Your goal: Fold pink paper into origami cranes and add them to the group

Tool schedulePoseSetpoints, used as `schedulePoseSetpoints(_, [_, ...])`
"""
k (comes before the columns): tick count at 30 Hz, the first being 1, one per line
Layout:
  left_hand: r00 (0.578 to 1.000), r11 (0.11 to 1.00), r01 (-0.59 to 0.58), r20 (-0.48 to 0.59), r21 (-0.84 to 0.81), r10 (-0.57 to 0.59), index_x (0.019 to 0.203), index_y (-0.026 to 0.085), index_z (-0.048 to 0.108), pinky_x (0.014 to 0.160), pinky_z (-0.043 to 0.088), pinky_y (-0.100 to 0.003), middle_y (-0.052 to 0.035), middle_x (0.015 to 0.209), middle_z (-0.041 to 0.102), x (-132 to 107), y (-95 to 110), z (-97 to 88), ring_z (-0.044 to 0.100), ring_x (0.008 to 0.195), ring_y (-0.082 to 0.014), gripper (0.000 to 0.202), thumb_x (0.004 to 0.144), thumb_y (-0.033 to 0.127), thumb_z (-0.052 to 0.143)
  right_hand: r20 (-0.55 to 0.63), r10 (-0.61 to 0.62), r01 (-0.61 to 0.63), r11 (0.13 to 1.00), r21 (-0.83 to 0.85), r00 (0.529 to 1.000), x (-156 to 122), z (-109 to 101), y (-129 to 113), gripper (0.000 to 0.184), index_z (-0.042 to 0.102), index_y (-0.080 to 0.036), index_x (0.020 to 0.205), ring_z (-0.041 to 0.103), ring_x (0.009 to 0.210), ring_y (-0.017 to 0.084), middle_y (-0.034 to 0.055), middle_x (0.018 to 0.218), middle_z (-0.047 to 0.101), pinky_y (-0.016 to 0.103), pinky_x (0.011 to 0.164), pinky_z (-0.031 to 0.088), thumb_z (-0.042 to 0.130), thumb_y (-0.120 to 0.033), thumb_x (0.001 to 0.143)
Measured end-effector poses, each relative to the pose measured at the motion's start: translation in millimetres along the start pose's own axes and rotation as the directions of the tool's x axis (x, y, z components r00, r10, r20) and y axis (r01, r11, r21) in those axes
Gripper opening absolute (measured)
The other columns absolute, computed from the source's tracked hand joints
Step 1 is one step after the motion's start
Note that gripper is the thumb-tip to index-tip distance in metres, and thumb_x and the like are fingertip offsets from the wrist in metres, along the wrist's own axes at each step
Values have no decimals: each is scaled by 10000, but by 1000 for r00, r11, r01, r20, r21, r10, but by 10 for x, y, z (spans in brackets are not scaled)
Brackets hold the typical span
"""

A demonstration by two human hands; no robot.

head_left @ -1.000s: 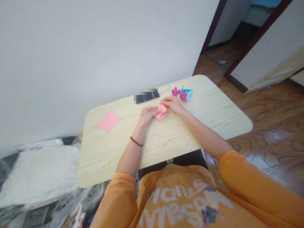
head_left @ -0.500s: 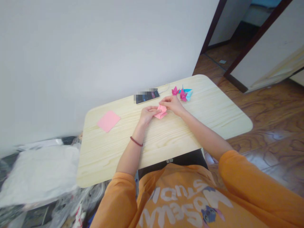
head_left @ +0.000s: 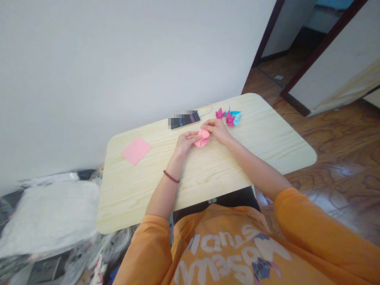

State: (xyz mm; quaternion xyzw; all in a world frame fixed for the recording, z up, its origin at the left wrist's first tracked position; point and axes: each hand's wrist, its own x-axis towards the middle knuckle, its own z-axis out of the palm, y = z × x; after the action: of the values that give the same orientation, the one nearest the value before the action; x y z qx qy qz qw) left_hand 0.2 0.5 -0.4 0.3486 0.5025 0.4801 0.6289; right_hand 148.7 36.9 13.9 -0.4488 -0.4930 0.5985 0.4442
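Note:
A partly folded piece of pink origami paper (head_left: 202,140) is held between my two hands above the middle of the table. My left hand (head_left: 186,143) pinches its left side, thumb on top. At the upper edge, my right hand (head_left: 216,130) grips the paper between thumb and fingers. The fingertips hide part of the folds. Farther left lies a flat pink paper square (head_left: 136,151). Just beyond my right hand sit folded paper cranes: magenta ones (head_left: 230,118), a blue one (head_left: 235,113) and a pale blue one (head_left: 237,120).
A phone (head_left: 185,120) with a white cable lies at the back of the pale wooden table (head_left: 142,194), near the wall (head_left: 118,59). On the left, a white bag (head_left: 50,217) and plastic wrapping lie below table height. A doorway opens at the upper right.
My hands stay in nearly the same place with the pink paper. Its upper flap has changed shape slightly under my right fingers. The view has shifted a little.

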Motion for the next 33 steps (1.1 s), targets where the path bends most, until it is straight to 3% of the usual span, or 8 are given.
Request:
schedulePoseSetpoints(6, [1000,1000,-4,28,-5,4,820,136,693,692,509,-293,-55,747,729,8,-9,-22,661,668,-158,387,493,248,866,-21,-34,34,999,-11,999,5,-11,18,222,599,-167,639,417,481,82,-18,543,539,215,441,318,744,-334,613])
schedulePoseSetpoints(15, [995,996,-89,47,-6,89,904,130,695,737,521,-311,-69,778,741,17,-47,-28,680,711,-179,504,468,301,880,-17,-61,60,997,-48,998,5,-13,17,266,602,-163,656,382,473,71,-19,555,530,221,440,284,746,-383,611])
schedulePoseSetpoints(23, [977,978,-196,-69,72,201,943,147,646,732,522,-323,-59,809,722,-7,-5,-7,679,711,-173,521,488,285,859,-9,-53,53,998,-21,999,23,-16,5,305,551,-171,641,312,444,61,-53,494,426,222,423,206,736,-413,659])
schedulePoseSetpoints(33, [966,972,-205,-137,119,220,851,145,613,709,512,-309,-43,724,702,3,-23,-22,664,651,-161,471,474,278,863,66,-77,83,993,-88,995,-16,4,-24,317,608,-158,649,350,468,65,-38,509,482,218,428,237,735,-447,624])
